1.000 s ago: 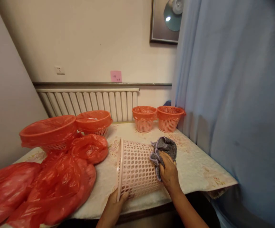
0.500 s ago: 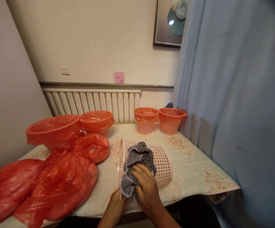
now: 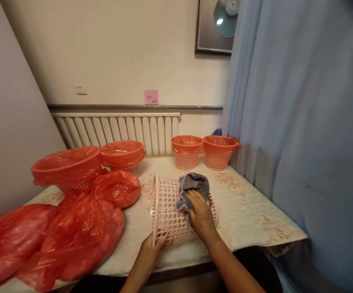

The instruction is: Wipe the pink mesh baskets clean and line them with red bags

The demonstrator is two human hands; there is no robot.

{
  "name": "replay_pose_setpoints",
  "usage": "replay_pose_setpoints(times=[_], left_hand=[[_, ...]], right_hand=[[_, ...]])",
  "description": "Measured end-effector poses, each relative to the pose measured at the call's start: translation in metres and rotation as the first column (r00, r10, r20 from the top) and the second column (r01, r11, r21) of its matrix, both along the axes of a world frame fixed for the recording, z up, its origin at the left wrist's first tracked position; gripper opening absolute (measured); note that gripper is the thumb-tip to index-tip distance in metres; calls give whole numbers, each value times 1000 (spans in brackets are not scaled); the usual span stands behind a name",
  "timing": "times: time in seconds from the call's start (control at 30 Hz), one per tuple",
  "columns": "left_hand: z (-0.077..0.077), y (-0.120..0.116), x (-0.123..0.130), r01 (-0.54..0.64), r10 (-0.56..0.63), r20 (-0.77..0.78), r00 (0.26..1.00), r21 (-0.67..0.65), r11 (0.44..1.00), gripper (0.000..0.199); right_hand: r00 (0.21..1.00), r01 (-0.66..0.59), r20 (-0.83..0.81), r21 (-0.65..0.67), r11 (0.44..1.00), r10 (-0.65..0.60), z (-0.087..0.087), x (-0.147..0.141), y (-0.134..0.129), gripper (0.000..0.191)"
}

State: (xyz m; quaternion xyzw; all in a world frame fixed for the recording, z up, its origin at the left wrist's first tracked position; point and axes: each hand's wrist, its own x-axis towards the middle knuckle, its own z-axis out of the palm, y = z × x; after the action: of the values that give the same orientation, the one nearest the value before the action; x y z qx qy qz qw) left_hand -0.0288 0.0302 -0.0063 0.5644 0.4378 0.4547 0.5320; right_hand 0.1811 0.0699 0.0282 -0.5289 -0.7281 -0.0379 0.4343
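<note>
**Right hand presses a cloth to a basket on its side**

The pale pink basket [image 3: 167,203] lies on the table [image 3: 255,221] in front of the person, its open rim to the left and its base to the right.

The left hand [image 3: 150,251] pinches the lower part of the rim, with the thumb on the outside of the wall; its other fingers are mostly hidden. The left forearm slants up and rightward from the bottom edge.

The right hand [image 3: 201,215] holds the bunched gray cloth [image 3: 196,183] against the upper side of the basket, toward the base. Its fingers reach forward and slightly left, close together and lightly bent over the fabric, back of the hand up. The right forearm slants up and leftward.

Rumpled red bags [image 3: 84,232] lie on the left of the table, before two red-lined baskets [image 3: 66,166]. Two smaller-looking baskets [image 3: 187,159] stand side by side at the back, near the blue curtain [image 3: 286,122].
</note>
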Motion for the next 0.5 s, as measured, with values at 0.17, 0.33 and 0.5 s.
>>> replay_pose_setpoints(times=[0.17, 0.33, 0.5], left_hand=[[5, -1, 4, -50, 49, -18, 999, -12, 999, 51], [3, -3, 3, -41, 41, -12, 999, -25, 999, 50], [1, -1, 2, 16, -15, -22, 1000, 18, 1000, 41]], right_hand=[[983, 161, -93, 56, 985, -156, -24, 47, 8, 52], [968, 186, -194, 139, 973, -157, -44, 44, -12, 49], [991, 33, -137, 145, 989, -13, -42, -13, -50, 49]])
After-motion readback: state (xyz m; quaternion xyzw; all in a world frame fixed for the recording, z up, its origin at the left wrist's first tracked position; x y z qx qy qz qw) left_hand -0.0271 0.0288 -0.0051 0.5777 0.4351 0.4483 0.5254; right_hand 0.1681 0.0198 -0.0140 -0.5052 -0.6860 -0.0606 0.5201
